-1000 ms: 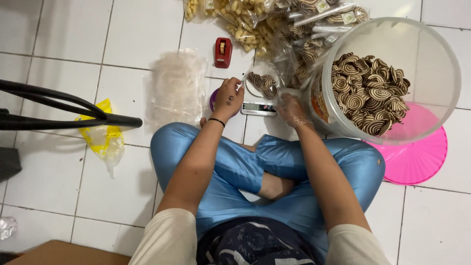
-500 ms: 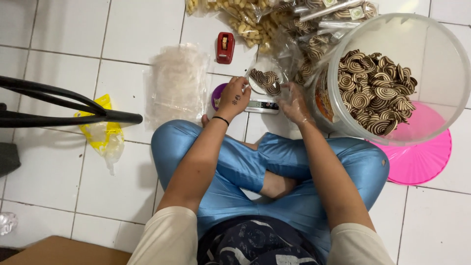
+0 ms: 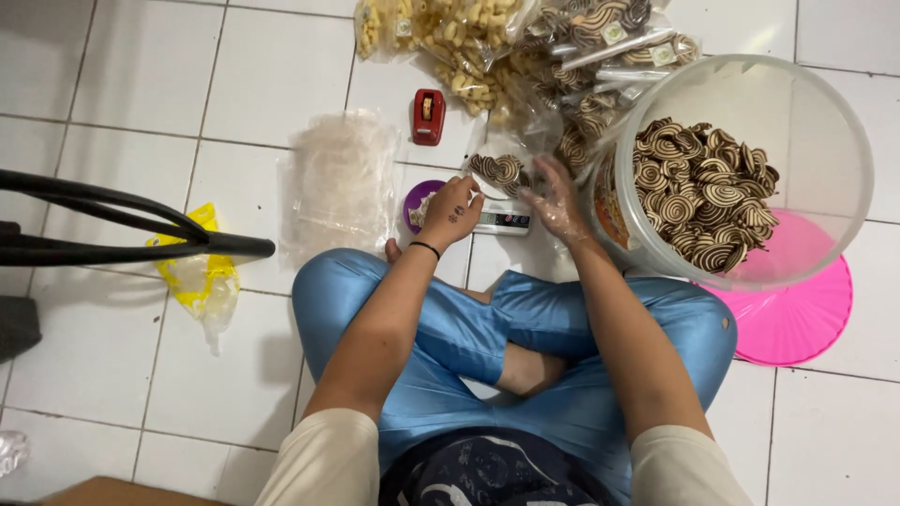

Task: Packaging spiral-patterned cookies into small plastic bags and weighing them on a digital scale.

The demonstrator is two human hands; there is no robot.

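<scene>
Bright, even indoor light falls from above on the white tiles (image 3: 141, 84). Shadows are soft and short, the darkest under the legs and beside the tub (image 3: 750, 169). A mild sheen shows on the bags (image 3: 342, 183) and the blue trousers (image 3: 441, 328). The right hand (image 3: 555, 201) is slightly motion-blurred. Tile lines bow a little near the edges.

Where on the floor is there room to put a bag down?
Bare tiles lie left of the clear bag stack, above the yellow bag. Between the tub, scale and both hands it is crowded.
</scene>
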